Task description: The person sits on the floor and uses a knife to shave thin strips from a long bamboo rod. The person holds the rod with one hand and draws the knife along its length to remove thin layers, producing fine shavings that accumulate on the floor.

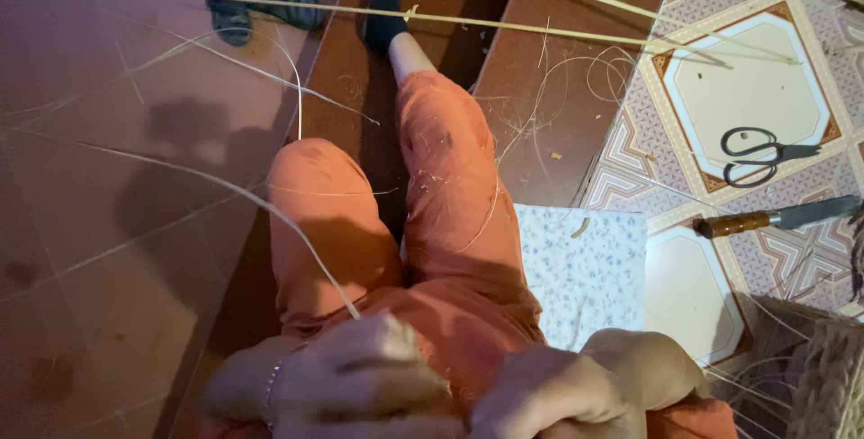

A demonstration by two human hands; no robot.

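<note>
Your left hand (360, 371) pinches a thin pale reed strip (270, 210) running far left; your right hand (576, 394) is fisted near it, contents hidden.

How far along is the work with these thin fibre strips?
Done: a woven piece sits at the right. In hand: the left hand and right hand pinch a thin strip. Left: long strips lie unused on the floor; scissors and knife lie idle.
</note>
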